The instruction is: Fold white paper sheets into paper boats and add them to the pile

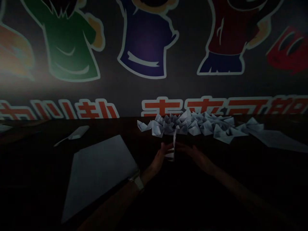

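A folded piece of white paper stands nearly upright between my two hands, its thin edge toward me. My left hand, with a watch on the wrist, grips it from the left with the fingers closed. From the right, the fingertips of my right hand press against the same sheet. Darkness hides the exact finger positions and the folds. Just beyond the hands lies a pile of folded white paper boats, several of them overlapping.
Left of my forearm lies a stack of white paper. A small white object with a thin cable or handle is farther left. Flat white sheets lie at the right, by the boats. A painted wall rises behind the dark table.
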`<act>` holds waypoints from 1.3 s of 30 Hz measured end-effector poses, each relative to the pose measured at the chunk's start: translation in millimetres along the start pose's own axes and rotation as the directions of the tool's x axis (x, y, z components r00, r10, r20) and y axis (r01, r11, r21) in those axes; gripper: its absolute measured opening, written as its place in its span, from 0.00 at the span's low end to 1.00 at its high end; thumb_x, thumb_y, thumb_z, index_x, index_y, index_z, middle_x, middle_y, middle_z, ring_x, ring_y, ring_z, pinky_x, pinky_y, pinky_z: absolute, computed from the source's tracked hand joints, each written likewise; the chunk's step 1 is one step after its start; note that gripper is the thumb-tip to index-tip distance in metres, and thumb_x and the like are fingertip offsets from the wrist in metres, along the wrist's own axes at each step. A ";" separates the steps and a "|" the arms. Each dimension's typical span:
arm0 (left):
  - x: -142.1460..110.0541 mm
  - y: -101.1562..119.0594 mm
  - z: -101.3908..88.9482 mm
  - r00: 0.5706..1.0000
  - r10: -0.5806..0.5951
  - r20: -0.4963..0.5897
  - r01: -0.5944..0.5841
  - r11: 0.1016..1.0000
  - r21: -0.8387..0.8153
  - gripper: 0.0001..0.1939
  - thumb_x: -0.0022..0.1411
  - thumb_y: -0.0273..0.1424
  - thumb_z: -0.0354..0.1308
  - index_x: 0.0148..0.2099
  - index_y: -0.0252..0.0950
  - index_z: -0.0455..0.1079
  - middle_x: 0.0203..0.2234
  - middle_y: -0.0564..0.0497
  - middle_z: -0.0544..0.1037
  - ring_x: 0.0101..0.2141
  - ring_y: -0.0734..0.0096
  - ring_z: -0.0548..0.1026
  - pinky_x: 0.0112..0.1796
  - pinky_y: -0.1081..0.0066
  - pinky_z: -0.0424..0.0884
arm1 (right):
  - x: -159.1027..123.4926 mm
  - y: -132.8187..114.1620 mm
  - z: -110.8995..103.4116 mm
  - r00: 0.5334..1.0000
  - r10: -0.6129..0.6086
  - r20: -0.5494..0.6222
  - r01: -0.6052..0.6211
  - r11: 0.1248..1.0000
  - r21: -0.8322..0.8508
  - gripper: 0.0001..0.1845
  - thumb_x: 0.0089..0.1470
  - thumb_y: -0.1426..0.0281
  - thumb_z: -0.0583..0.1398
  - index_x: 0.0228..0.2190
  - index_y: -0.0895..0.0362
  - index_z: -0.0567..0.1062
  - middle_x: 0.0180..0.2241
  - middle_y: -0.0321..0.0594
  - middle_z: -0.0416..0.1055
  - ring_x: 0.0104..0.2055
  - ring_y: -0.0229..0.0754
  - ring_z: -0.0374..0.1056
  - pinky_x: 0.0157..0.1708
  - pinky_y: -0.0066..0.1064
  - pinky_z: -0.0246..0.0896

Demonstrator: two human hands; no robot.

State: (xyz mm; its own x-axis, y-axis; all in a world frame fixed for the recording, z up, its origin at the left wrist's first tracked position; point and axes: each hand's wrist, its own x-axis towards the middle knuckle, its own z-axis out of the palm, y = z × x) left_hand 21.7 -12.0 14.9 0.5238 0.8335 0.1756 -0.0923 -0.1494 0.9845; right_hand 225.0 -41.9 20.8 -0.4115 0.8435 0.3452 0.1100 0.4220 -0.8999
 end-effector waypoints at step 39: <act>-1.9 -17.7 -14.4 0.934 0.137 0.331 -0.357 0.429 0.830 0.18 0.62 0.27 0.45 0.53 0.39 0.65 0.52 0.48 0.68 0.51 0.63 0.66 0.50 0.64 0.62 | -2.2 43.6 -33.6 0.997 -0.076 -0.003 0.048 0.656 -0.753 0.17 0.52 0.62 0.57 0.43 0.54 0.72 0.45 0.44 0.69 0.47 0.48 0.62 0.49 0.42 0.54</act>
State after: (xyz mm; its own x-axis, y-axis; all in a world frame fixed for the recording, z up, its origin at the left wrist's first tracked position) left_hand 10.2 -3.3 -2.8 0.7563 0.5819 0.2989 0.4760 -0.8030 0.3586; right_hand 261.2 -14.3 -10.2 -0.4156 0.8100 0.4137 0.7338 0.5674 -0.3737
